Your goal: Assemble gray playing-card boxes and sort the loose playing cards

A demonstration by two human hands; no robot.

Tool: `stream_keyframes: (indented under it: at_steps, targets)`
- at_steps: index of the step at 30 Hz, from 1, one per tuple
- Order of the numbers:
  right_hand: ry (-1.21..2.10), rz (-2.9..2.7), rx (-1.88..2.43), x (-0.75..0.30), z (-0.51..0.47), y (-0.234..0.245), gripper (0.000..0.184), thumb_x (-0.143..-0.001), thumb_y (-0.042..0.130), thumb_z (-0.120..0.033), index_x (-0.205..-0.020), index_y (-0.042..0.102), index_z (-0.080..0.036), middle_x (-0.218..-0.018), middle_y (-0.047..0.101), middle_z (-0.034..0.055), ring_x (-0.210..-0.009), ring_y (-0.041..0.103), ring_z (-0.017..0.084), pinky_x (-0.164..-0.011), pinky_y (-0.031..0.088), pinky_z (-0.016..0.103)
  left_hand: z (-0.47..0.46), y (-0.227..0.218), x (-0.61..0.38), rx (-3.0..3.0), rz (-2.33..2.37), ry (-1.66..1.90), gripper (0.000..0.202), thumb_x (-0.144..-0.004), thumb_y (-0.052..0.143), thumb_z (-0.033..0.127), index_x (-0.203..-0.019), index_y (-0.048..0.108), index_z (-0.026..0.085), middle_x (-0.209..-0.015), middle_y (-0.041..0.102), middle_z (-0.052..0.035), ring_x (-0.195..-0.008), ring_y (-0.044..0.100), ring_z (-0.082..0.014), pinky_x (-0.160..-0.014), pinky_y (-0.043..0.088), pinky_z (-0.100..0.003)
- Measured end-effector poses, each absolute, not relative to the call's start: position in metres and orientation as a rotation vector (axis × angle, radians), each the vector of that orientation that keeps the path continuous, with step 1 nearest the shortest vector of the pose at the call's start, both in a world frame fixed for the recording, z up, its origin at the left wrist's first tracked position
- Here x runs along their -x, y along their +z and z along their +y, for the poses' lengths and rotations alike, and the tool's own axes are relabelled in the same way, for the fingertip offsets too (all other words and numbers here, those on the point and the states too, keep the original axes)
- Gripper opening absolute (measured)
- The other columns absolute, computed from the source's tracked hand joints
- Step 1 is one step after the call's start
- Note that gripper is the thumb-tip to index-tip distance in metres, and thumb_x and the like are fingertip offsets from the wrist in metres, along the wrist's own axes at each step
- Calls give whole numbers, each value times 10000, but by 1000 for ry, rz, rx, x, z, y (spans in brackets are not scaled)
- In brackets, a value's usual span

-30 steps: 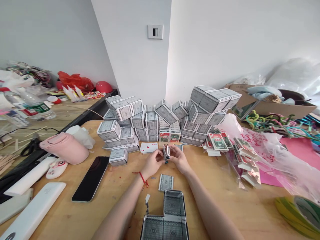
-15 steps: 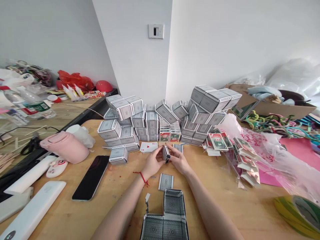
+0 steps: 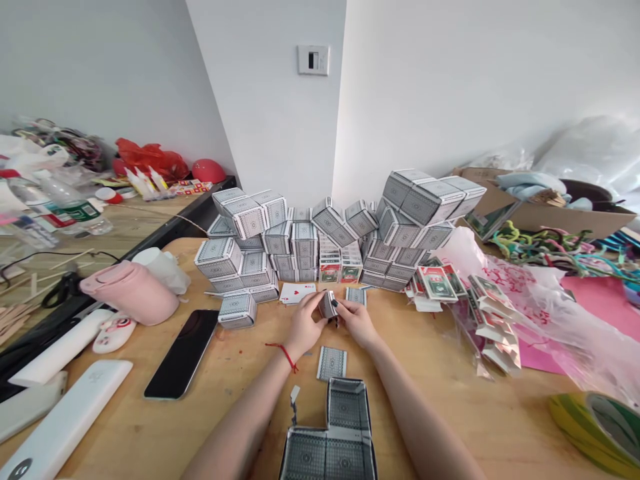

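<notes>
Both my hands meet over the middle of the wooden table [image 3: 440, 400], pinching one small folded piece of grey patterned playing cards [image 3: 328, 304] between them. My left hand [image 3: 303, 325] grips its left side; a red string circles that wrist. My right hand [image 3: 354, 321] holds the right side with curled fingers. A single face-down card [image 3: 331, 363] lies just below the hands. An open structure of grey patterned cards [image 3: 335, 433] stands near the front edge. A face-up red ace [image 3: 297, 293] lies beyond my left hand.
A wall of stacked card cubes [image 3: 320, 237] runs along the back. A black phone [image 3: 183, 353], pink pouch [image 3: 130, 293] and white cases [image 3: 65, 420] lie left. Card packs [image 3: 445, 283], a plastic bag [image 3: 540, 313] and green tape roll [image 3: 600, 427] lie right.
Both hands have shifted slightly away from me and turned the folded card piece, which now sits lower between the fingers. Nothing else on the table has moved.
</notes>
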State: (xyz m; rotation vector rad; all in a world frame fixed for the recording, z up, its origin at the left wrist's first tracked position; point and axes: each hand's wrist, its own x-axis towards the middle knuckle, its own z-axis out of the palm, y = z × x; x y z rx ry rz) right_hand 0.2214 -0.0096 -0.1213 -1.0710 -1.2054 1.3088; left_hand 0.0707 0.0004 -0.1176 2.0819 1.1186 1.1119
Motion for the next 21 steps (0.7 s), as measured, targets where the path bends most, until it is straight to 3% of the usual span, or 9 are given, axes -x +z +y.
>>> stream_keyframes:
  at_steps: [5,15,21]
  targets:
    - [1329,-1234,1123,-223,-10,-122,369,-725,524,-475,-583,579,-138,-441,459,-34,-383,411,76,-411,346,207,-1,-119,-71,-2157,1210,1139,596,-639,548,39,-1187,428,240,-1166,489,-57,-1105,441,-204,-951,372,-406]
    - [1242,-1239,1223,-219,-12,-122,402,-712,510,-509,-546,548,-145,-410,505,-22,-348,453,86,-384,347,197,-2,-119,-71,-2211,1226,1135,559,-639,544,44,-1159,448,227,-1145,497,-59,-1092,442,-208,-935,382,-418]
    - [1163,-1212,1275,-216,-12,-125,406,-715,498,-518,-552,558,-151,-406,535,-3,-366,509,113,-409,410,217,-2,-117,-71,-2244,1233,1126,549,-643,535,42,-1153,455,230,-1132,495,-58,-1091,433,-213,-936,376,-420]
